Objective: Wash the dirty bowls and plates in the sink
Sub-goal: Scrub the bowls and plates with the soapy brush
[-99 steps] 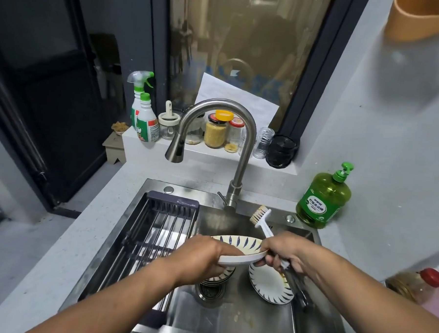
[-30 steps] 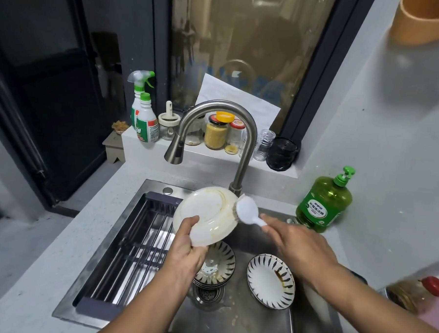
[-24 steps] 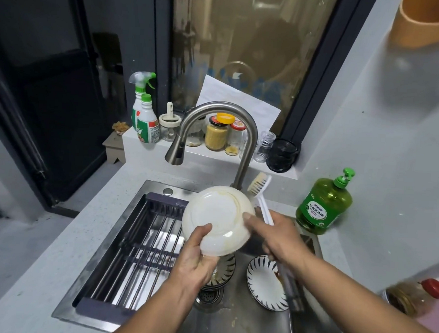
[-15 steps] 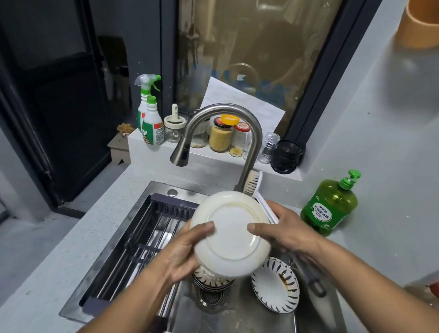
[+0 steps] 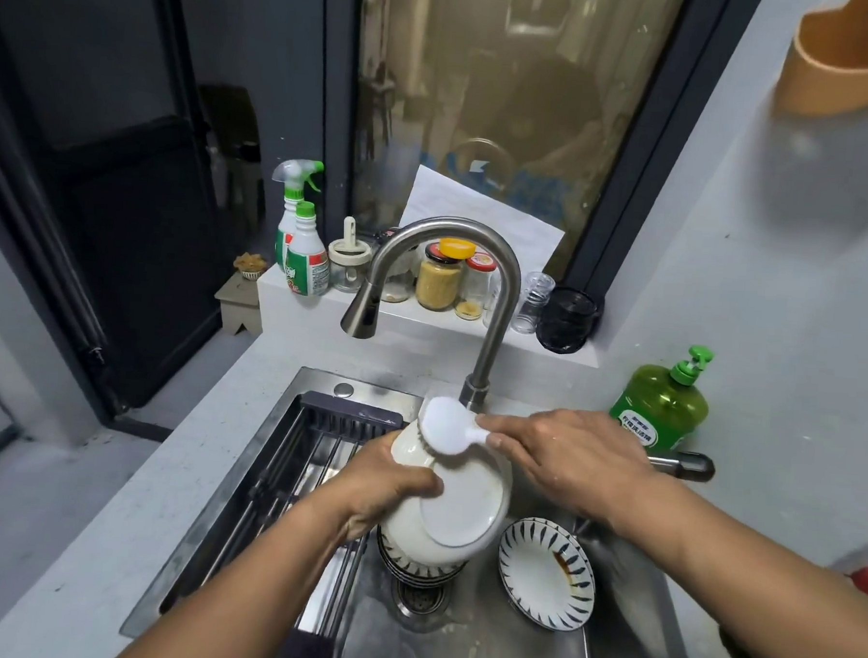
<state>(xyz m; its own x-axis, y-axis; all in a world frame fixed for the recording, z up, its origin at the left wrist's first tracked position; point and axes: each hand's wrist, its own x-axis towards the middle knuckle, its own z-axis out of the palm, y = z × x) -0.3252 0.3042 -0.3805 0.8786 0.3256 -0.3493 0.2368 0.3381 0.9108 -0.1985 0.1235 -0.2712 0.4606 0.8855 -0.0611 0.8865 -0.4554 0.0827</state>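
Sensibly, with the left hand (image 5: 381,482) gripping the upturned bowl (image 5: 445,505) above the sink (image 5: 486,643) and the right hand (image 5: 571,456) clasping the brush (image 5: 447,425) on its rim, scrub round the underside, turning the bowl steadily against that 1 grip.

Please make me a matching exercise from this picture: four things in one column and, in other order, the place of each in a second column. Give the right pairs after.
Things:
1. white bowl
2. dish brush
3. striped plate
4. green soap bottle

Places:
A. lying on the sink floor
B. on the counter, right of the faucet
C. gripped by the left hand
D. held by the right hand

Pairs: 1-C, 2-D, 3-A, 4-B
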